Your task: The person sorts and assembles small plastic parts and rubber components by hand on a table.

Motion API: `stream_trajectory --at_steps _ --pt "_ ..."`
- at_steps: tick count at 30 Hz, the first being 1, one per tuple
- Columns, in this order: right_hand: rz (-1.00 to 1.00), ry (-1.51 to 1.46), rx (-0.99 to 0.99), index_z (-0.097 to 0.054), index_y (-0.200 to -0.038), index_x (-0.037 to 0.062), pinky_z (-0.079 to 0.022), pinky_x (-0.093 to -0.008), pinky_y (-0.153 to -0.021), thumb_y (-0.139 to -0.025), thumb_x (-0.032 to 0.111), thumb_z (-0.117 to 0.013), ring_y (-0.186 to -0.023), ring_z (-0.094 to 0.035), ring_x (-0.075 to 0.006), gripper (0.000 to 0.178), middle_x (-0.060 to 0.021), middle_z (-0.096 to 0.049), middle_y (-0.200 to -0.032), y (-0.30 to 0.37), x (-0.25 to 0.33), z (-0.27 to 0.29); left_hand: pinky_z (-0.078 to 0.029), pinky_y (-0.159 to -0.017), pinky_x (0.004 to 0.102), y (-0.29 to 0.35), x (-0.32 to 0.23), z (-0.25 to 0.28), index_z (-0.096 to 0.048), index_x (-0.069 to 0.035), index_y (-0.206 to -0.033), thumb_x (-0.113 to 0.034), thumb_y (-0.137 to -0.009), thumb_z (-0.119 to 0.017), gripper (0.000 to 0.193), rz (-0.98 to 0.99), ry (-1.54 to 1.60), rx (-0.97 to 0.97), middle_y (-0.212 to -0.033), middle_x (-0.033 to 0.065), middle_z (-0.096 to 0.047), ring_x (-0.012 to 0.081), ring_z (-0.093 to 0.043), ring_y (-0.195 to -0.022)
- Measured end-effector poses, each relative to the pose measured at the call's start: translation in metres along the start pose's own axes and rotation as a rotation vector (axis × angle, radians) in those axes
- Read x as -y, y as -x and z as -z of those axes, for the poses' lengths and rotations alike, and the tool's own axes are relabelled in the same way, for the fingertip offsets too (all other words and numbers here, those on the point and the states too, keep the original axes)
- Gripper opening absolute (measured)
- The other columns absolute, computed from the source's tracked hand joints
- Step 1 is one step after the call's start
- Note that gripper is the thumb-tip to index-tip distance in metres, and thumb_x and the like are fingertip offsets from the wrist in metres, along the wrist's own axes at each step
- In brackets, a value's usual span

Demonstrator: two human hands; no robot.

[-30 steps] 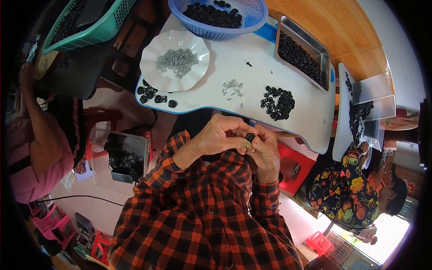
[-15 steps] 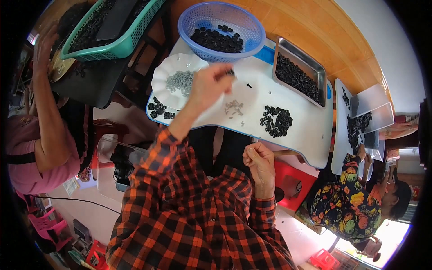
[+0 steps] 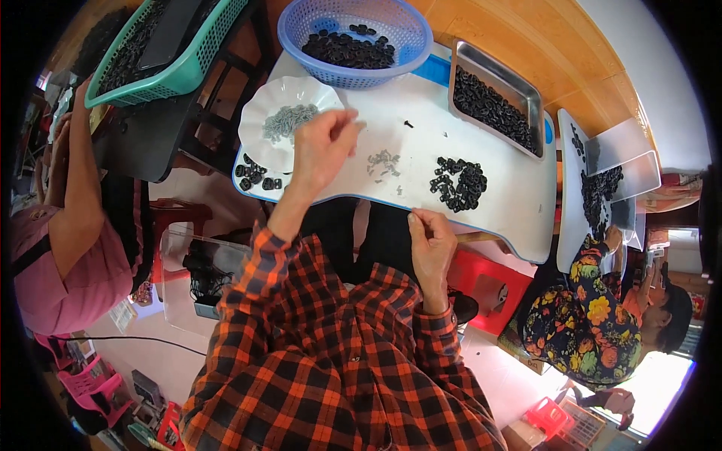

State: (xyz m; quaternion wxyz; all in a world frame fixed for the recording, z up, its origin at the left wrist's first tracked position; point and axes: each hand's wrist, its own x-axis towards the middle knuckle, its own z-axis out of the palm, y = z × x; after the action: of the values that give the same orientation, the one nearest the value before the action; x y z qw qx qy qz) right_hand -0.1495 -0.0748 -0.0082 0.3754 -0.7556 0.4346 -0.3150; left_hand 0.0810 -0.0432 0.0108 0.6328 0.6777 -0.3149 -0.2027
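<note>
Over the white table, my left hand hovers at the right side of a white scalloped plate that holds small grey pieces. Its fingers are bent and smeared by motion, and no object shows in them. My right hand is closed at the table's near edge, thumb and forefinger pressed together; anything between them is too small to see. A scatter of pale grey pieces lies between the hands. To the right is a cluster of black plastic parts, and one small black piece lies farther back.
A blue-purple basket of black parts and a metal tray of black pieces stand at the back. More black parts lie beside the plate. A green basket is at left. Co-workers sit on both sides, one in a floral sleeve.
My left hand has drawn back toward the plate, and the dark piece at its fingertips no longer shows. My right hand has come up to the table edge. The view has shifted slightly.
</note>
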Motion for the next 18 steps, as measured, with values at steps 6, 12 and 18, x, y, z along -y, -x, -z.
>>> stream_trajectory --at_steps 6,12,18 --pt "0.151 0.176 -0.006 -0.065 -0.094 0.0024 -0.046 -0.0370 -0.064 -0.083 0.007 -0.062 -0.072 -0.058 -0.0300 0.012 -0.0144 -0.057 -0.081 -0.028 -0.003 -0.024 -0.045 -0.051 0.0202 0.068 0.025 -0.007 -0.063 0.006 -0.100 -0.007 -0.086 -0.063 0.019 0.142 0.159 0.050 -0.066 0.0036 -0.061 0.0054 -0.055 -0.057" --pt "0.198 0.356 -0.004 -0.065 -0.091 0.0037 -0.046 -0.0396 -0.065 -0.083 0.011 -0.061 -0.075 -0.058 -0.0318 0.011 -0.0132 -0.056 -0.083 -0.037 -0.007 -0.036 -0.045 -0.051 0.0196 0.085 0.034 -0.008 -0.062 0.006 -0.099 -0.006 -0.086 -0.064 0.018 0.160 0.190 0.093 -0.067 0.0021 -0.061 0.0050 -0.054 -0.057" --pt "0.190 0.388 0.015 -0.062 -0.085 0.0043 -0.046 -0.0416 -0.064 -0.080 0.008 -0.062 -0.077 -0.057 -0.0330 0.006 -0.0132 -0.055 -0.083 -0.042 -0.005 -0.038 -0.045 -0.051 0.0200 0.088 0.039 -0.012 -0.063 0.006 -0.098 -0.006 -0.086 -0.064 0.017 0.162 0.184 0.110 -0.069 0.0024 -0.062 0.0052 -0.055 -0.058"
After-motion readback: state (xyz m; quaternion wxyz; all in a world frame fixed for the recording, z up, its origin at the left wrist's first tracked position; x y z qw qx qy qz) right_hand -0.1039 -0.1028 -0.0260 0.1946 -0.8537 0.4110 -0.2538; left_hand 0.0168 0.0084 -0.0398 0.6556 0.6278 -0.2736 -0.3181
